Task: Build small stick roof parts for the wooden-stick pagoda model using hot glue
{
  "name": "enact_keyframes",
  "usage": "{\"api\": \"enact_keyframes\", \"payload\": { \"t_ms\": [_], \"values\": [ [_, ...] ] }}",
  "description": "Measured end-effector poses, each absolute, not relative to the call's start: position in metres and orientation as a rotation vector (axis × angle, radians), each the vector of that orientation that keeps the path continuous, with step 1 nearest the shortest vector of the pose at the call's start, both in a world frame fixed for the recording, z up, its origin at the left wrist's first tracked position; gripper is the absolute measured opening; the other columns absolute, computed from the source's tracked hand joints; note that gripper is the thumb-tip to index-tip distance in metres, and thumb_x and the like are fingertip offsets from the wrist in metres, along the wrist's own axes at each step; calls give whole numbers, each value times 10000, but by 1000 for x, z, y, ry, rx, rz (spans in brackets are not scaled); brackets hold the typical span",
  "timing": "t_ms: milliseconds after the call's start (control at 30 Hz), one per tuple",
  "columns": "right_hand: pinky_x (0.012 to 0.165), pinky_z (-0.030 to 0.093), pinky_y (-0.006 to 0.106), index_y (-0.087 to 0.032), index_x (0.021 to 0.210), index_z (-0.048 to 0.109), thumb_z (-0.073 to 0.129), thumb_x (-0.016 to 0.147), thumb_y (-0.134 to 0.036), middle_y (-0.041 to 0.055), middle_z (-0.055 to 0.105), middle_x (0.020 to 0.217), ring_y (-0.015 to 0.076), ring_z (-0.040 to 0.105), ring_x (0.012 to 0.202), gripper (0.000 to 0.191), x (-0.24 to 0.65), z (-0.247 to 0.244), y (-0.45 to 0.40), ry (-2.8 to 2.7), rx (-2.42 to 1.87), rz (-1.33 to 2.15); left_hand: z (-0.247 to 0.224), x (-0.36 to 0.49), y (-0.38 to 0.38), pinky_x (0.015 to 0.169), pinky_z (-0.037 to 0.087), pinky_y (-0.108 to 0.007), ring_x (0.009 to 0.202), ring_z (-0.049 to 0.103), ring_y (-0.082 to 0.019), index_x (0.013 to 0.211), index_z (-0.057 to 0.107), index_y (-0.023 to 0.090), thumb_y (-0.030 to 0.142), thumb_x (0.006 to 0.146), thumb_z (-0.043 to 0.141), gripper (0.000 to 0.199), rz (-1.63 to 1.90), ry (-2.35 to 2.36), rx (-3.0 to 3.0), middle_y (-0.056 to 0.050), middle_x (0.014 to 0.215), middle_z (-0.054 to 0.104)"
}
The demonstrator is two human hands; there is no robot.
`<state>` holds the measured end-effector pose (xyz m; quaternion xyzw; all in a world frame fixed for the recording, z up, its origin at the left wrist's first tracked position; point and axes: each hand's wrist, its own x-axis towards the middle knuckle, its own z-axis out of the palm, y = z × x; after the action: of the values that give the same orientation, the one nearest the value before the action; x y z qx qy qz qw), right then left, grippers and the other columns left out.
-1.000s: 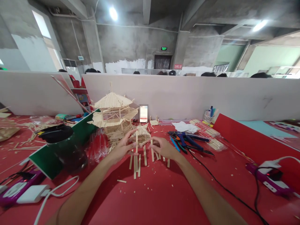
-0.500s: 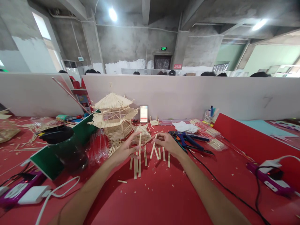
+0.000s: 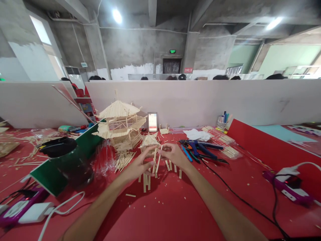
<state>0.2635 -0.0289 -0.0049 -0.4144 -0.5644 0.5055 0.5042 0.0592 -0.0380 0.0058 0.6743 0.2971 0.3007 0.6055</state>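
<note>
My left hand (image 3: 140,164) is closed on a thin wooden stick (image 3: 154,156) at its fingertips. My right hand (image 3: 175,156) pinches another wooden stick (image 3: 158,160), tilted, with its top leaning to the right. The two hands are close together, and the sticks stand side by side between them. Several short sticks (image 3: 144,183) lie under my left hand, and more short sticks (image 3: 175,168) lie below my right. Just behind the fingers is a small stick-built roof model (image 3: 149,140), its lower part partly hidden by the hands.
A tall stick-built pavilion (image 3: 120,125) stands at back left, by a dark jar (image 3: 71,164) and a green board (image 3: 42,174). Blue-handled pliers (image 3: 200,149) and a white tissue (image 3: 198,135) lie at right. A black cable (image 3: 238,197) crosses the red table. A lit phone (image 3: 152,122) leans against the partition.
My hands have come closer together. The right hand has moved left with its stick, and the left hand has shifted slightly right with the other. The view has turned slightly.
</note>
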Motion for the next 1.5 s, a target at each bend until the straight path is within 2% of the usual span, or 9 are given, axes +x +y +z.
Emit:
{"api": "enact_keyframes", "payload": {
  "t_ms": [133,333,533,733,867,1200,1333,1400,1500],
  "values": [
    [681,598,347,-207,841,673,816,618,-478,20,704,783,227,706,754,379,262,-8,-28,-1372,-993,1197,4,60,-37,708,641,-361,1321,454,-361,1458,369,424,391,883,655,643,702,694,1588,-118,1504,403],
    [676,604,352,-195,903,687,791,662,-487,36,701,791,227,701,741,392,260,-9,-30,-1421,-991,1120,4,61,-38,717,638,-394,1179,592,-327,1466,350,436,416,885,646,652,681,721,1587,-126,1507,394],
    [667,602,343,-179,919,683,785,679,-465,35,691,780,207,687,697,387,258,-9,-31,-1446,-1004,1080,5,62,-39,713,638,-375,1123,629,-306,1471,342,432,405,888,647,659,662,731,1585,-130,1522,375],
    [649,608,338,-177,880,684,792,664,-445,15,669,762,200,678,698,361,256,-10,-31,-1405,-957,1105,4,63,-37,724,643,-379,1197,578,-321,1501,307,408,411,900,632,684,660,713,1612,-131,1507,401],
    [643,609,336,-179,868,689,810,639,-430,8,663,746,201,677,703,360,255,-7,-32,-1375,-953,1137,4,64,-38,723,644,-374,1263,525,-344,1502,319,397,409,897,638,684,674,689,1620,-118,1544,360],
    [607,593,311,-184,803,683,843,586,-412,-7,643,727,183,647,693,353,253,-6,-33,-1312,-957,1160,0,64,-38,717,636,-384,1253,540,-342,1500,317,379,402,878,655,709,692,733,1603,-122,1549,358],
    [595,588,300,-188,787,673,847,576,-429,3,658,766,184,645,714,364,254,-4,-33,-1272,-945,1173,0,64,-38,716,635,-396,1308,487,-361,1501,324,362,436,889,628,687,690,758,1641,-126,1546,368],
    [600,590,305,-191,773,667,850,569,-444,9,666,787,190,648,733,373,256,-2,-33,-1245,-946,1164,2,62,-38,754,628,-410,1344,450,-361,1502,335,356,436,901,610,666,688,763,1727,-115,1564,351],
    [605,592,302,-192,747,653,852,565,-464,-1,660,775,182,649,728,383,260,1,-32,-1185,-941,1153,2,58,-35,974,536,-450,1376,432,-324,1496,368,346,373,885,651,674,689,723,1983,-86,1580,349]
  ]
}}
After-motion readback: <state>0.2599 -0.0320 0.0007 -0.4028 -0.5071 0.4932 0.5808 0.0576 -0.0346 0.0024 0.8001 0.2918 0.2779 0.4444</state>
